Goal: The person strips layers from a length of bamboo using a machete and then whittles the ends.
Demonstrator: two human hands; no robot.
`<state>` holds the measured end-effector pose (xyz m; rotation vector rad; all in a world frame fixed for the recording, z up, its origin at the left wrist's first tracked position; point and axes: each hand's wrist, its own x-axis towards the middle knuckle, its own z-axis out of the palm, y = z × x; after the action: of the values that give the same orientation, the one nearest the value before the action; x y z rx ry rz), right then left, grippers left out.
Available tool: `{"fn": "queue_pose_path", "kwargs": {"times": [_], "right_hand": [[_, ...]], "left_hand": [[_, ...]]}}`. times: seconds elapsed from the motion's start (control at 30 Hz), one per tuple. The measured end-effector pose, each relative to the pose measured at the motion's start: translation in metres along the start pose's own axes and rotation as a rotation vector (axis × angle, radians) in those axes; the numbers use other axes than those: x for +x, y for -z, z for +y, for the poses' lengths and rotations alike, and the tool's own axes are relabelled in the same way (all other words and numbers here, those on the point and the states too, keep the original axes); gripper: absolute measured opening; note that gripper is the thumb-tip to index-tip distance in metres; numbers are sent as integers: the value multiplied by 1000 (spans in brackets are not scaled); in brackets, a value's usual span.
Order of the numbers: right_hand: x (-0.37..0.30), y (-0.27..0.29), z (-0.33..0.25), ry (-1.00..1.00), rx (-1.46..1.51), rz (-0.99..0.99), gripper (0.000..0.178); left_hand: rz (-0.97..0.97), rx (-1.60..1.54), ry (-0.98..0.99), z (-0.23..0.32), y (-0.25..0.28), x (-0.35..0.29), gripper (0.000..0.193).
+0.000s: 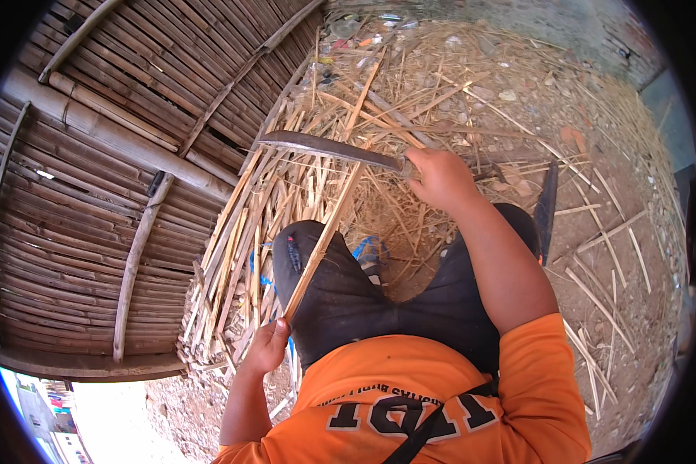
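Observation:
My right hand (442,179) is closed round the handle of a machete (329,147), whose long curved blade points left. Low on the left, my left hand (269,346) grips the near end of a split bamboo strip (317,259). The strip slants up past my left knee, and its upper part meets the blade in view. Whether the edge touches or cuts into it, I cannot tell. My right hand's grip hides most of the machete handle.
Many split bamboo strips (228,263) lie piled to my left, beside a bamboo slat wall (77,240). Shavings and litter cover the ground ahead. A long dark pointed thing (547,209), perhaps a blade or sheath, is beside my right knee. Loose strips (595,305) lie farther right.

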<state>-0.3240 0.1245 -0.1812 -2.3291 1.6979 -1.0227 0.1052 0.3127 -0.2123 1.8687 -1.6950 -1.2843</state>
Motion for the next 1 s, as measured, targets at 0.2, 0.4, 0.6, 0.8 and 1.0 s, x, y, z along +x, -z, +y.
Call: {"fn": "queue_pose_path", "kwargs": {"times": [0.2, 0.4, 0.6, 0.8, 1.0], "right_hand": [[-7, -17, -21, 361, -155, -111, 30], [3, -5, 14, 28, -13, 36, 32], [-3, -3, -7, 50, -51, -60, 19], [-3, 0, -3, 146, -90, -82, 18], [-2, 1, -5, 40, -41, -80, 26]], "left_hand": [[-6, -67, -39, -2, -11, 6, 66], [34, 93, -115, 6, -2, -1, 65], [-17, 15, -77, -12, -7, 3, 61], [-6, 22, -122, 6, -9, 3, 62], [-52, -71, -15, -8, -9, 3, 63]]}}
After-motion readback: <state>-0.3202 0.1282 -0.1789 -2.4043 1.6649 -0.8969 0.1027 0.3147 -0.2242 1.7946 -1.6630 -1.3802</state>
